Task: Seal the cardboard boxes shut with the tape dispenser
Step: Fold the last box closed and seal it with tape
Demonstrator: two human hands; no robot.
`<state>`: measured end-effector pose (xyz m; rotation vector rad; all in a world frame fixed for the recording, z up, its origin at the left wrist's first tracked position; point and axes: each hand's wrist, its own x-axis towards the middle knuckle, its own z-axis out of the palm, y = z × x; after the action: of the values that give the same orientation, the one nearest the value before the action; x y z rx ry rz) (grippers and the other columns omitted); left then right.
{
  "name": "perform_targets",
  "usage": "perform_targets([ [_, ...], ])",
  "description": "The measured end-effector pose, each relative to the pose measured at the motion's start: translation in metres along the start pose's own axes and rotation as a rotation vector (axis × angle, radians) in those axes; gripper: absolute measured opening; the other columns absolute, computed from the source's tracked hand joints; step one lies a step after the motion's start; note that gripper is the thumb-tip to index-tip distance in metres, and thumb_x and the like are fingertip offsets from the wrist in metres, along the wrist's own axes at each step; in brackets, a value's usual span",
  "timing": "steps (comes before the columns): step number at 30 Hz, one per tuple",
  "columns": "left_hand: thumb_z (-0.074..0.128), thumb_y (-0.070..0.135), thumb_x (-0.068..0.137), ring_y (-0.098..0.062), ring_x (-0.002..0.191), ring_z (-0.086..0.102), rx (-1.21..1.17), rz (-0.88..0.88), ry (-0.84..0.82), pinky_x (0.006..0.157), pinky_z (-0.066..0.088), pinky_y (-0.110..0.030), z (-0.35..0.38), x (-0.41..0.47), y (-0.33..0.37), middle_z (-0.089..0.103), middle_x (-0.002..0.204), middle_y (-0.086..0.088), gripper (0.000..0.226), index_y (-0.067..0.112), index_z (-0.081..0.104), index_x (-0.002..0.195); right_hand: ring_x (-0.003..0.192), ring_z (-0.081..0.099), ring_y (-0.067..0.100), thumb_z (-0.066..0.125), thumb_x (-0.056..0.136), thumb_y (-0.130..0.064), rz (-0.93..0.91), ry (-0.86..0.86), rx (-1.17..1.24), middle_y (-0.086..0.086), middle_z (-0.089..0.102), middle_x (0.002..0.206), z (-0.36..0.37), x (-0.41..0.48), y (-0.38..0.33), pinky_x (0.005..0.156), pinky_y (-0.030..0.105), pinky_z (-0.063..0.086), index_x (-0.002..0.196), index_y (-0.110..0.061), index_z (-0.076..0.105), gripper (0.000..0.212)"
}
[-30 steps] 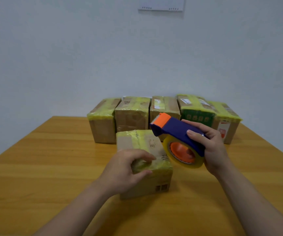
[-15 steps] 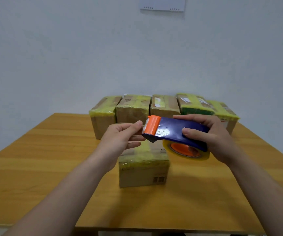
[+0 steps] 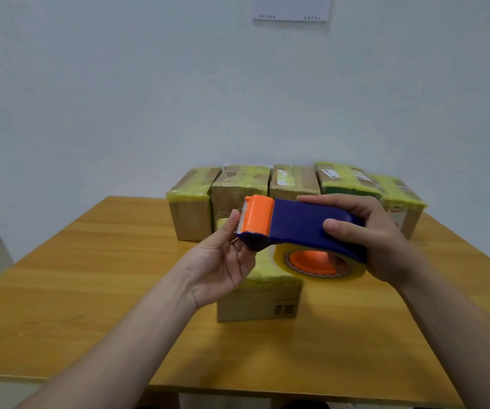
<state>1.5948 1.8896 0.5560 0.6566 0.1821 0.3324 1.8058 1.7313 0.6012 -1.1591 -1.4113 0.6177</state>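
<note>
Lying nearly level, tape dispenser (image 3: 303, 228) points its orange cutter (image 3: 257, 215) left.

One head-worn camera looks forward and slightly down across the wooden table (image 3: 69, 290) toward a pale wall (image 3: 119, 98), facing it almost square on. Both forearms enter from the bottom edge. The left hand (image 3: 220, 261) and right hand (image 3: 385, 246), with the tape dispenser (image 3: 297, 225), fill the centre, close to the lens. The taped cardboard boxes (image 3: 241, 187) stand farther off along the table's back edge. The top edge crops a sheet (image 3: 292, 8), perhaps a calendar.
</note>
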Motion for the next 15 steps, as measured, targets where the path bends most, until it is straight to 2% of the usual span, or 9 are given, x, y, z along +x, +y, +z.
perform_targets([
  [2,0.099,0.023,0.064,-0.016,0.065,0.071,-0.034,0.008,0.003,0.055,0.061,-0.023,0.001,-0.001,-0.003,0.074,0.102,-0.018,0.059,0.001,0.077,0.114,0.110,0.071,0.034,0.071,0.082,-0.036,0.003,-0.005,0.020,0.010,0.072,0.125,0.001,0.000,0.001,0.070,0.024,0.060,0.129,-0.025,0.072,0.048],
  [4,0.084,0.020,0.081,-0.014,0.063,0.070,0.022,0.028,0.057,0.055,0.059,-0.021,-0.002,0.000,-0.001,0.074,0.095,-0.015,0.049,0.002,0.067,0.123,0.109,0.071,0.033,0.071,0.082,-0.035,0.003,-0.009,0.031,0.010,0.072,0.124,-0.001,0.000,0.001,0.069,0.024,0.061,0.129,-0.024,0.072,0.048],
  [6,0.080,0.020,0.078,-0.012,0.062,0.069,0.099,0.021,0.104,0.053,0.058,-0.020,-0.003,-0.001,0.002,0.073,0.088,-0.012,0.048,0.002,0.065,0.121,0.108,0.072,0.033,0.072,0.081,-0.034,0.013,-0.017,0.031,0.010,0.072,0.124,-0.001,0.001,0.000,0.070,0.025,0.061,0.128,-0.024,0.073,0.049],
  [8,0.086,0.025,0.069,-0.012,0.060,0.068,0.194,-0.006,0.150,0.053,0.057,-0.021,-0.004,0.000,0.007,0.074,0.086,-0.012,0.052,0.001,0.071,0.112,0.107,0.072,0.034,0.072,0.080,-0.036,0.021,-0.030,0.007,0.009,0.072,0.124,-0.001,0.002,0.000,0.071,0.028,0.062,0.127,-0.025,0.073,0.048],
  [11,0.085,0.041,0.073,-0.013,0.057,0.067,0.311,-0.058,0.188,0.053,0.057,-0.020,-0.006,0.000,0.015,0.074,0.082,-0.013,0.046,0.001,0.078,0.095,0.106,0.071,0.035,0.073,0.080,-0.039,0.028,-0.042,-0.016,0.008,0.072,0.123,0.000,0.003,0.001,0.073,0.031,0.063,0.126,-0.028,0.074,0.047],
  [15,0.087,0.044,0.067,-0.014,0.060,0.071,0.409,-0.078,0.228,0.053,0.057,-0.020,-0.010,-0.002,0.023,0.076,0.087,-0.017,0.055,0.000,0.079,0.098,0.107,0.071,0.035,0.072,0.080,-0.041,0.038,-0.066,-0.039,0.007,0.072,0.123,0.002,0.004,0.003,0.075,0.034,0.064,0.125,-0.031,0.074,0.046],
])
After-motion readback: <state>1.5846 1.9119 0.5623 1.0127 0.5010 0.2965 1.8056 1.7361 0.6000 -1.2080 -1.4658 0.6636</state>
